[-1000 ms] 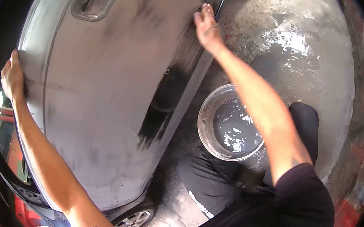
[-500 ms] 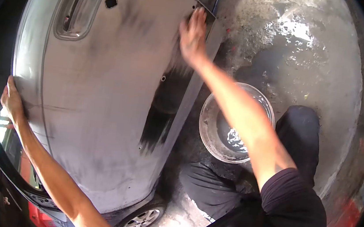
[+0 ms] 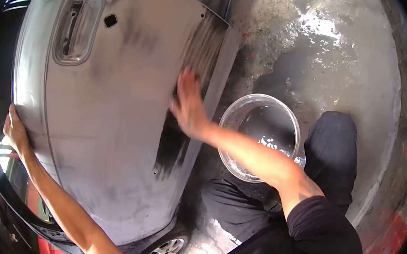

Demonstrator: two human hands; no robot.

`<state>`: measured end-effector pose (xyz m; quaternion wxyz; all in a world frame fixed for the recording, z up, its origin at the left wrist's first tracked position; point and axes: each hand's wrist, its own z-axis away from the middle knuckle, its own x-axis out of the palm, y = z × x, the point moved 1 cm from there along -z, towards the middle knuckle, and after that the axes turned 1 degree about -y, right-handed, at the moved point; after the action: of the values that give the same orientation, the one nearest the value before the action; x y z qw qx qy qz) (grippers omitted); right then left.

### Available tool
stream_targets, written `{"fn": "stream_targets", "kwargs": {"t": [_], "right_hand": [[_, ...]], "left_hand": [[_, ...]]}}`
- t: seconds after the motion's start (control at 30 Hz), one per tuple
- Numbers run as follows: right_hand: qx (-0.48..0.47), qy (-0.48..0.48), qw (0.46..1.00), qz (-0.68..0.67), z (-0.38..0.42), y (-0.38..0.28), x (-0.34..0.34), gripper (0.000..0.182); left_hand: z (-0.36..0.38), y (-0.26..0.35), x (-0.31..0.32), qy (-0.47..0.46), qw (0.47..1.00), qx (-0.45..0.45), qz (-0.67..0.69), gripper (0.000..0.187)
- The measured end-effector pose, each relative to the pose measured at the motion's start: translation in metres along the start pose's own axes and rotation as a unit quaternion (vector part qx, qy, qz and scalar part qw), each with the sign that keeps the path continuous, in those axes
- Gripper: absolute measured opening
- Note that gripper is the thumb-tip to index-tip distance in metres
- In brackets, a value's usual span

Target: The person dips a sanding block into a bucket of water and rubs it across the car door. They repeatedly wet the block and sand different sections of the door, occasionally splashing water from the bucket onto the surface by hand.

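A grey, patchily sanded car door [image 3: 111, 112] fills the left half of the view, with a black strip [image 3: 170, 148] along its lower part. My right hand [image 3: 190, 105] lies flat over that strip, fingers stretched out and a little blurred; whether anything is under the palm is hidden. My left hand [image 3: 15, 129] grips the door's upper edge by the window opening, its fingertips out of sight behind the edge. Near the top of the panel are a recessed door handle [image 3: 79, 28] and a small dark hole [image 3: 110, 20].
A round basin [image 3: 225, 151] of dark water stands on the floor between the door and my bent knee [image 3: 331, 145]. The concrete floor [image 3: 366, 89] is wet in places. A car wheel [image 3: 164, 252] sits below the door, and red patches mark the right side.
My right hand has slid down the black strip from near the door's far corner to about its middle. The left hand keeps its hold on the edge. The view has shifted slightly.
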<state>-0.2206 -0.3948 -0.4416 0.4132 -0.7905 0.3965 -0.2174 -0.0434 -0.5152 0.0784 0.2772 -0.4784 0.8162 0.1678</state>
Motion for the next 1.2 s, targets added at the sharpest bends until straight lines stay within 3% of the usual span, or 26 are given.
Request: {"fn": "stream_targets", "kwargs": {"t": [0.03,0.07,0.13,0.2,0.23,0.3,0.33,0.43,0.53,0.6,0.63,0.7,0.8,0.87,0.93,1.0,1.1,1.2], "right_hand": [[-0.035,-0.061,0.997,-0.006,0.033,0.001,0.006,0.085],[-0.029,-0.058,0.998,-0.009,0.024,0.012,-0.007,0.085],[-0.089,-0.055,0.991,0.088,-0.045,0.047,-0.043,0.082],[-0.009,0.058,0.995,0.076,-0.129,0.075,-0.068,0.079],[-0.009,0.055,0.996,0.076,-0.129,0.069,-0.062,0.079],[0.084,0.135,0.987,0.005,-0.136,0.052,-0.052,0.076],[0.084,0.100,0.991,0.029,-0.098,0.028,-0.033,0.078],[-0.056,-0.069,0.996,0.001,0.035,-0.013,0.001,0.084],[-0.071,-0.104,0.985,0.114,-0.032,0.019,-0.045,0.077],[0.005,0.037,0.997,0.065,-0.118,0.047,-0.070,0.072],[0.005,0.035,0.997,0.067,-0.122,0.046,-0.065,0.072],[0.076,0.126,0.989,0.028,-0.132,0.035,-0.054,0.071],[-0.020,-0.016,0.999,0.020,-0.005,-0.018,-0.009,0.076],[-0.061,-0.106,0.992,0.039,0.010,-0.012,-0.022,0.076],[-0.037,-0.054,0.994,0.090,-0.059,0.013,-0.053,0.076],[0.037,0.078,0.993,0.079,-0.138,0.061,-0.064,0.076],[0.098,0.139,0.985,0.022,-0.125,0.039,-0.051,0.075],[0.045,-0.018,0.999,0.006,0.016,0.000,-0.005,0.080]], "left_hand": [[0.003,0.002,0.000,0.012,1.000,0.007,-0.002,0.064],[0.004,0.004,0.002,0.022,1.000,0.016,-0.004,0.064],[0.004,0.004,0.002,0.010,1.000,0.018,-0.005,0.064],[0.003,0.004,0.003,0.029,0.999,-0.015,0.011,0.063],[0.005,0.006,0.002,0.031,0.999,-0.004,0.004,0.064],[0.002,0.003,0.002,0.029,1.000,0.001,-0.002,0.063],[0.001,0.001,0.002,0.024,1.000,0.009,-0.006,0.063],[0.004,0.000,0.003,0.027,0.999,0.014,0.013,0.062],[0.010,0.010,0.004,0.022,0.999,0.006,0.025,0.059],[0.014,0.014,0.005,0.026,0.998,-0.006,0.058,0.058],[0.015,0.011,0.007,0.025,0.998,-0.008,0.058,0.058],[0.008,0.007,0.004,0.012,0.999,-0.006,0.048,0.059],[-0.006,-0.006,0.003,0.020,0.999,0.009,-0.027,0.062],[0.000,0.001,0.004,0.021,1.000,0.017,-0.004,0.062],[0.004,-0.001,0.005,0.024,0.999,0.021,0.016,0.062],[0.001,-0.001,0.003,0.012,0.999,0.001,0.031,0.061],[0.001,-0.001,0.004,0.029,0.999,0.012,0.017,0.062],[0.002,0.001,0.002,0.031,0.999,0.028,-0.027,0.062]]}}
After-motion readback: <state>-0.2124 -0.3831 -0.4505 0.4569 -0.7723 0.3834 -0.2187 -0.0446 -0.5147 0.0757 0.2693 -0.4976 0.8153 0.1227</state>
